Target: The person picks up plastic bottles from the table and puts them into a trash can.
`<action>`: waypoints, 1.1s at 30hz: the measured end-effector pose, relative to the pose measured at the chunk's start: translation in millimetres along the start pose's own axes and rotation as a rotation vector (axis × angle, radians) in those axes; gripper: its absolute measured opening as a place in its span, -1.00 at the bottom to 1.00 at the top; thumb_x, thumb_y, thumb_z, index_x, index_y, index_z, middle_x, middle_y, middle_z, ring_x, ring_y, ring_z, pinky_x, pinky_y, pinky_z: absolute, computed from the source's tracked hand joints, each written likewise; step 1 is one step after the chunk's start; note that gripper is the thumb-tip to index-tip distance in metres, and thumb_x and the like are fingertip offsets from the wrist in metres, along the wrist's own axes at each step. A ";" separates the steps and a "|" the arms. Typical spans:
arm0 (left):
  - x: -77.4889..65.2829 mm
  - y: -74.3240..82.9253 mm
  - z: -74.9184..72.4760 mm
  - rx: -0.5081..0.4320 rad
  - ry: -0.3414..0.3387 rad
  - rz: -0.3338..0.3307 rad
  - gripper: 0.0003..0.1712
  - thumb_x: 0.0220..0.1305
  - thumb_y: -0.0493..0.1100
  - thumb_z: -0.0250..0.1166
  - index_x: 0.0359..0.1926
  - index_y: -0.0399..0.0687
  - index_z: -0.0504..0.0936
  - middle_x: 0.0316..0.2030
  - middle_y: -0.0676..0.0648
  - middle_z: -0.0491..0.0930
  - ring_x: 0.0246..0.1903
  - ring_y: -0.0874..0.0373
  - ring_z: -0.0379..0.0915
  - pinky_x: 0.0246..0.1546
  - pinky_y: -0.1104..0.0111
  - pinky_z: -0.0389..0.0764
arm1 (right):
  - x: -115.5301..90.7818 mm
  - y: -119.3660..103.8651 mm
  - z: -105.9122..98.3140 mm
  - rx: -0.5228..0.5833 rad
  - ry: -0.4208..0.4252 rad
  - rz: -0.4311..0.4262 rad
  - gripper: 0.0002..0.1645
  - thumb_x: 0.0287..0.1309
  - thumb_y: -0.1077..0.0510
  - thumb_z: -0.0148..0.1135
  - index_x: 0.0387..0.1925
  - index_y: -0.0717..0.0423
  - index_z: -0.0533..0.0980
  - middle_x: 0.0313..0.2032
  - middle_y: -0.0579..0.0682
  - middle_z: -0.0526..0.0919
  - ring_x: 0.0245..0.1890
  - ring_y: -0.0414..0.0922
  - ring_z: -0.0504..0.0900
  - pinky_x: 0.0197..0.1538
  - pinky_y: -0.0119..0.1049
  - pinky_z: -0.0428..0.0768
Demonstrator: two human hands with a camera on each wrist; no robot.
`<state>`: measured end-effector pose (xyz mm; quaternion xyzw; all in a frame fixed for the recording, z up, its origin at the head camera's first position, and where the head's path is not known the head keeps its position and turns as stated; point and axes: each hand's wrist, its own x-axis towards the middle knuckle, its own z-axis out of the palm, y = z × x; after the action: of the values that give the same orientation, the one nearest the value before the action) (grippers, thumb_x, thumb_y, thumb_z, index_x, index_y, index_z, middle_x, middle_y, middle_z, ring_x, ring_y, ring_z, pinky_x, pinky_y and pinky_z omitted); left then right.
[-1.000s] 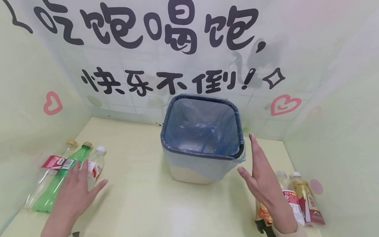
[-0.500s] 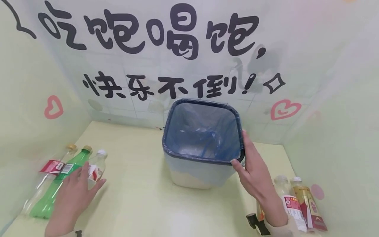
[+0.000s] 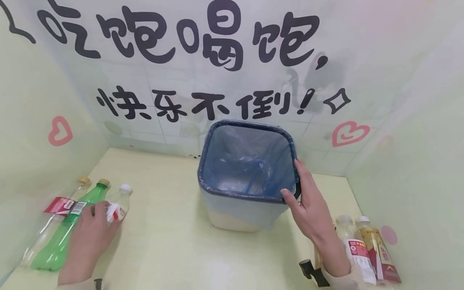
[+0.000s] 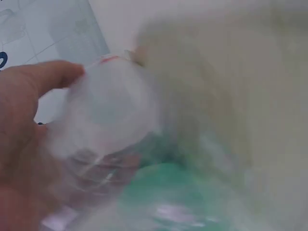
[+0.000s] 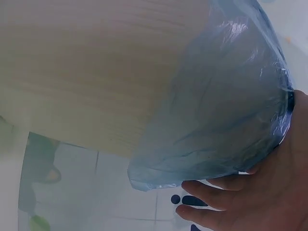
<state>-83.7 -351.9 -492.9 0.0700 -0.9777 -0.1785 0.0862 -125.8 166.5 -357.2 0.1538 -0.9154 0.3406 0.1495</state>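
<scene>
A person's left hand [image 3: 90, 237] curled over a clear, white-capped bottle [image 3: 124, 200] on the left side of a pale desk [image 3: 163, 241], apparently gripping it, though motion blur softened the wrist view. A green bottle [image 3: 54, 245] lay just beside it, a gold-capped bottle [image 3: 58, 206] farther left. The right hand [image 3: 311, 213], thumb and fingers spread wide, touched the near right corner of a bin [image 3: 232, 219] lined with a blue bag [image 3: 250, 161]. Near the right forearm were a red-and-white-labelled bottle [image 3: 360, 255] and a gold-and-red bottle [image 3: 378, 251]
</scene>
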 end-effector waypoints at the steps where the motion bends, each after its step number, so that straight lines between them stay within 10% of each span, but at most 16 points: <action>1: 0.8 -1.2 1.1 -0.009 -0.018 -0.012 -0.24 0.26 -0.09 0.34 0.27 -0.44 0.20 0.02 -0.66 0.20 -0.16 -0.59 0.31 -0.41 -0.31 0.42 | -0.1 -0.5 0.3 0.012 0.004 0.003 -0.10 0.39 -0.07 0.15 0.58 -0.10 -0.06 0.54 -0.06 0.03 0.51 0.02 0.07 0.39 0.16 0.18; 14: 2.9 -7.5 10.5 0.023 -0.119 -0.054 -0.03 0.31 0.04 0.28 0.51 -0.17 -0.06 0.05 -0.63 0.20 -0.18 -0.60 0.34 -0.57 -0.28 0.43 | -0.1 -1.9 3.3 0.094 0.040 -0.004 -0.13 0.39 0.00 0.15 0.57 -0.06 -0.03 0.53 -0.03 0.04 0.51 -0.02 0.04 0.43 0.09 0.13; 21: 1.8 11.5 -8.5 0.008 -0.202 -0.004 -0.04 0.33 0.06 0.28 0.50 -0.21 -0.05 0.07 -0.63 0.23 -0.16 -0.54 0.38 -0.45 -0.28 0.48 | 0.3 -1.0 7.2 0.090 0.020 0.013 -0.12 0.40 -0.06 0.13 0.58 -0.09 -0.06 0.54 -0.04 0.03 0.51 -0.02 0.04 0.42 0.12 0.16; 33: 22.6 62.0 -51.5 -0.004 0.045 0.179 -0.07 0.15 -0.13 0.45 0.43 -0.16 0.14 -0.02 -0.51 0.36 -0.39 -0.34 0.46 -0.60 -0.15 0.50 | 0.4 2.1 4.1 0.082 0.023 0.034 -0.11 0.40 -0.09 0.12 0.58 -0.09 -0.05 0.54 -0.02 0.04 0.51 0.00 0.06 0.41 0.13 0.17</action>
<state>-102.4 -315.6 -419.8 -0.0141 -0.9774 -0.1706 0.1239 -127.7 165.3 -361.2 0.1403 -0.9013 0.3823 0.1477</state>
